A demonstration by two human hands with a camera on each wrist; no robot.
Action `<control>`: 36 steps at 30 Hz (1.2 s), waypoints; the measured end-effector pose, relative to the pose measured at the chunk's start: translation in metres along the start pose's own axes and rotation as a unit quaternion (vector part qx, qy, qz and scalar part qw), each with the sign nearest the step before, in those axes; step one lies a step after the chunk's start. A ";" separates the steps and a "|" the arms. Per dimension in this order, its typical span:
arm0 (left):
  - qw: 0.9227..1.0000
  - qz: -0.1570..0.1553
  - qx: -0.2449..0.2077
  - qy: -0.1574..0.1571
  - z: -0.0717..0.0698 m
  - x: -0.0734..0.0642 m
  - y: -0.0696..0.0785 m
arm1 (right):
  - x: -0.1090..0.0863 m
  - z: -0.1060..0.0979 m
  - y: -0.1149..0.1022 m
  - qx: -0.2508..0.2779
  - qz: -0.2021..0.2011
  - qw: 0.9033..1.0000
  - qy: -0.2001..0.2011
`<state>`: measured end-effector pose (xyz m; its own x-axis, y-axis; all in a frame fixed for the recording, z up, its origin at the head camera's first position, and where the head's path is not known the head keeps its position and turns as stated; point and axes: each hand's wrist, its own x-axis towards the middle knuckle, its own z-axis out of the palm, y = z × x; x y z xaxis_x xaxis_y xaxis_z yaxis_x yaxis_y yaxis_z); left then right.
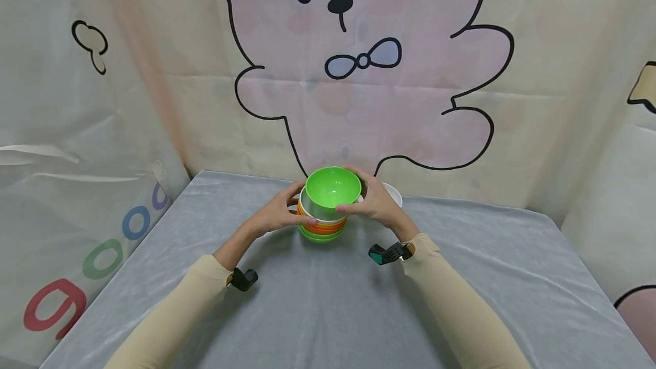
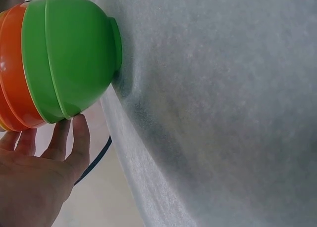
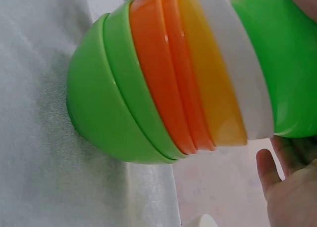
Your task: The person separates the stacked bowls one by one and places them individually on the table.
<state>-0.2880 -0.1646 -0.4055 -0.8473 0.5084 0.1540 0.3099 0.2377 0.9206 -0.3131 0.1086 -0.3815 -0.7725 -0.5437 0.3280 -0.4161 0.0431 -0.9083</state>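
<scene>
A stack of nested bowls (image 3: 173,73) stands upright on the cloth. From the bottom it shows two green bowls (image 3: 99,93), two orange bowls (image 3: 153,64), a yellow bowl (image 3: 213,78) and a white bowl (image 3: 242,73). My left hand (image 1: 277,209) grips the stack's left side, its thumb across the front and its fingers round the back. Another green bowl (image 1: 333,187), tilted toward me, is in my right hand (image 1: 376,201), thumb at the front and fingers behind. Its lower part sits within the white bowl's rim in the head view.
Behind my right hand, partly hidden, is a white round object (image 1: 393,193) near the table's back edge. Grey cloth (image 1: 318,300) covers the table. A printed curtain (image 1: 359,101) hangs right behind it, with more curtain at both sides.
</scene>
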 end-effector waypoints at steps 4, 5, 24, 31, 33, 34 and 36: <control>1.000 -0.003 -0.002 0.004 0.001 0.000 0.000 | -0.001 -0.005 -0.002 0.012 -0.004 1.000 0.006; 1.000 -0.003 -0.003 0.005 0.001 0.001 0.000 | -0.001 -0.007 -0.003 0.015 -0.005 1.000 0.007; 1.000 -0.009 0.019 0.016 0.003 0.002 -0.002 | -0.036 -0.067 -0.011 -0.024 0.013 0.998 0.056; 1.000 -0.016 0.022 0.016 0.003 0.003 0.001 | -0.055 -0.093 -0.008 -0.044 0.007 0.997 0.063; 1.000 -0.016 0.021 0.016 0.004 0.003 0.001 | -0.060 -0.098 -0.009 -0.048 0.010 0.997 0.066; 1.000 -0.015 0.020 0.015 0.004 0.004 0.001 | -0.063 -0.100 -0.010 -0.051 0.015 0.996 0.069; 1.000 -0.013 0.020 0.014 0.005 0.004 0.002 | -0.068 -0.104 -0.011 -0.056 0.027 0.995 0.076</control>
<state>-0.2883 -0.1581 -0.4045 -0.8672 0.4778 0.1401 0.3033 0.2838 0.9096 -0.3065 0.2325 -0.3670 -0.8550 -0.4053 0.3235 -0.4172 0.1670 -0.8934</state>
